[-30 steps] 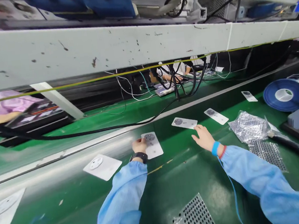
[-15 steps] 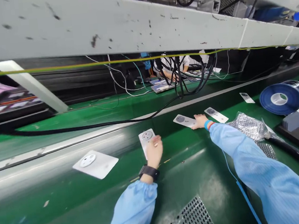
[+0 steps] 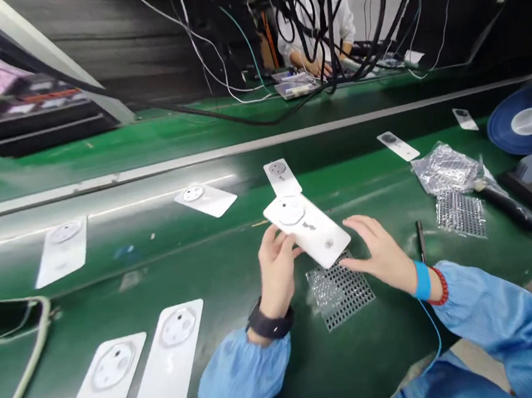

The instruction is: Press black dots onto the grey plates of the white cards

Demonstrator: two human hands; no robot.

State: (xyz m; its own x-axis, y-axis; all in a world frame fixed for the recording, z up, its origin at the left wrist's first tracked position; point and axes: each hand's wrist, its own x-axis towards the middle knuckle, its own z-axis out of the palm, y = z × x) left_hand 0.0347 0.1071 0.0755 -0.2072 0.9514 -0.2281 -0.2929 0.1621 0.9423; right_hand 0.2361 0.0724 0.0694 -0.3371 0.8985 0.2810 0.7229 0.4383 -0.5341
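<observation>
My left hand (image 3: 277, 270) grips a white rectangular plate (image 3: 307, 229) with a round recess, holding it tilted above the green belt. My right hand (image 3: 380, 250) is open, its fingertips just beside the plate's lower right edge. Below both hands lies a perforated clear blister sheet (image 3: 340, 292). Another white plate (image 3: 283, 177) lies just beyond the held one. Several similar plates lie on the belt to the left, including a long one (image 3: 164, 368) nearest me.
A blue tape roll (image 3: 526, 121), a silver plastic bag (image 3: 446, 168) and a perforated sheet (image 3: 460, 214) lie to the right, with a small black pen (image 3: 421, 239) nearby. Bundled black cables (image 3: 328, 21) hang ahead. A co-worker (image 3: 319, 29) works across the belt.
The view has tipped downward. The plate formerly under my right hand is now raised and held in my left hand, and my right hand has moved back beside it.
</observation>
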